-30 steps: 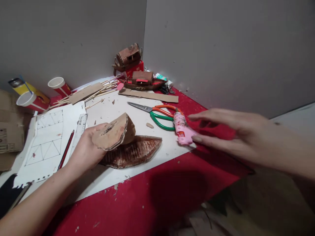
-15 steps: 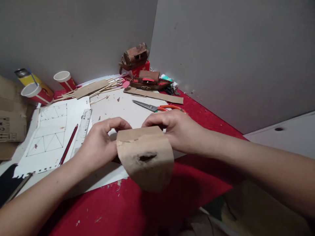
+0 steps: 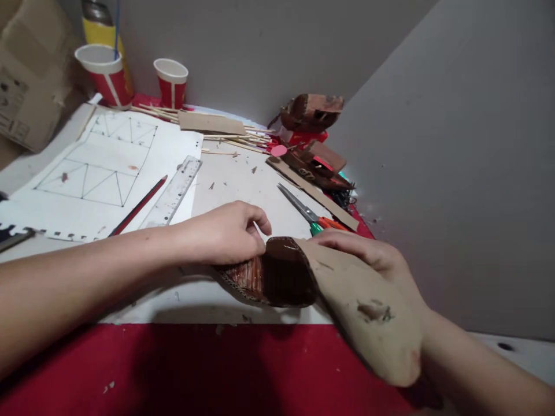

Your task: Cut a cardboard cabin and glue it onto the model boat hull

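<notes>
A curved tan cardboard piece (image 3: pixel 368 312), with a ragged dark hole, hangs tilted over the table's front edge. My right hand (image 3: pixel 381 254) is closed on its far side, most of the fingers hidden behind it. To its left lies a dark brown, glossy cardboard piece (image 3: pixel 288 274) with corrugated edges and a striped inner face. My left hand (image 3: pixel 238 237) is bent over that piece's left end, thumb and fingers curled at its edge. The two cardboard pieces meet or overlap; I cannot tell whether they are joined.
Orange-and-green-handled scissors (image 3: pixel 307 211) lie beyond my hands, by a cardboard strip (image 3: pixel 312 193). Left are a ruler (image 3: pixel 173 193), a pencil (image 3: pixel 139 205) and a drawing sheet (image 3: pixel 108 156). Behind stand paper cups (image 3: pixel 171 84), wooden sticks (image 3: pixel 255 141) and brown model boats (image 3: pixel 310 112).
The tan cardboard has moved right and tilted with my right hand, uncovering the dark brown piece. My left hand has come over that piece. The whole view has turned.
</notes>
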A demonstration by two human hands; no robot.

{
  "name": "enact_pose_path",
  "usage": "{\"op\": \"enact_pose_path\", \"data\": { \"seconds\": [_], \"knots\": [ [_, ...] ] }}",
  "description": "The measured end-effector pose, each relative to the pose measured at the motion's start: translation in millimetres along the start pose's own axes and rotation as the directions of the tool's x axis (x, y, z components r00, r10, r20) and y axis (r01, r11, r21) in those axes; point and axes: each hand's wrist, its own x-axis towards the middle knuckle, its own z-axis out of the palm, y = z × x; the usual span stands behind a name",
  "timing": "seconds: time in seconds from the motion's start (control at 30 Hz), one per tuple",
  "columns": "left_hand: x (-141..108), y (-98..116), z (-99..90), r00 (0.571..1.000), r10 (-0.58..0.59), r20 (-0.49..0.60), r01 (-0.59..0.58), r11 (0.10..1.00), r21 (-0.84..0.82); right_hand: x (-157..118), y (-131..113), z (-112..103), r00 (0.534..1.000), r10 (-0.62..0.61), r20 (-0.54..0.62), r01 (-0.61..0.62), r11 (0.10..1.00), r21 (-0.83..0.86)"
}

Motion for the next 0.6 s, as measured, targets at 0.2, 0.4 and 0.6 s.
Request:
{"op": "enact_pose_path", "data": {
  "seconds": [0.2, 0.4, 0.6],
  "knots": [
    [3.4, -8.1, -0.4, 0.999, -0.002, 0.04, 0.004, 1.0, -0.029, -5.4, 10.2, 8.0, 0.943, -0.334, -0.008, 0.33, 0.935, -0.13],
    [7.0, -11.6, -6.8, 0.994, 0.024, 0.11, -0.023, 1.0, -0.012, -7.9, 15.3, 9.7, 0.916, -0.4, 0.042, 0.4, 0.893, -0.206],
    [8.1, -15.5, -3.1, 0.998, 0.042, 0.045, -0.04, 0.998, -0.055, -10.5, 20.7, 11.9, 0.93, -0.361, 0.063, 0.366, 0.907, -0.206]
  ]
}}
